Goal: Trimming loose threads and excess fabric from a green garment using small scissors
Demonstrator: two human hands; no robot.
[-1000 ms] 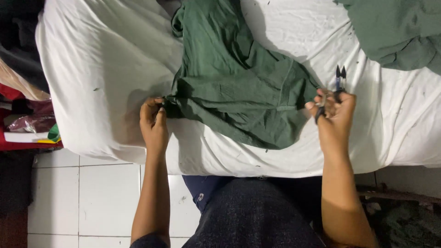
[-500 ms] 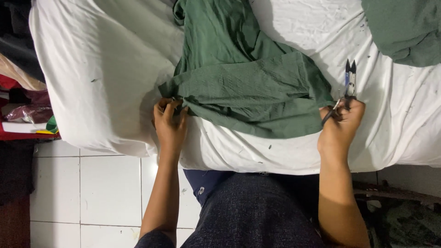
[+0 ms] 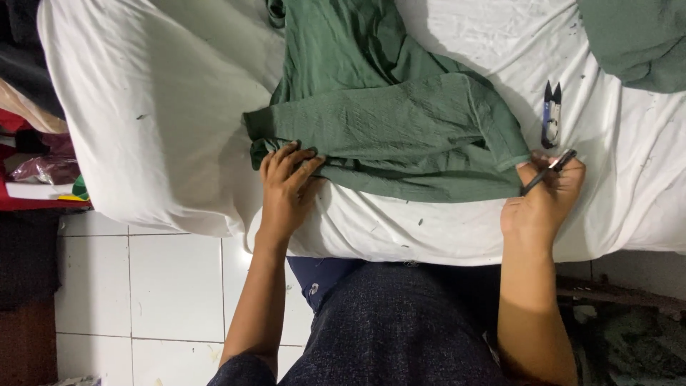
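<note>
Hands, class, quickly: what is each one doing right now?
Left hand: fingers pressed flat on the green garment at its left corner, not gripping.
Right hand: closed on a dark pen, pinning the garment's right corner.

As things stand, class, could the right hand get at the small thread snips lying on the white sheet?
Probably yes. The thread snips lie just beyond the right hand on bare white sheet, with nothing between them. But that hand already holds a thin dark tool and the green garment.

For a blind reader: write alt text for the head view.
Left hand presses a green garment flat on a white sheet; right hand pinches its other edge, gripping a dark pen. Small thread snips lie beside it.
</note>
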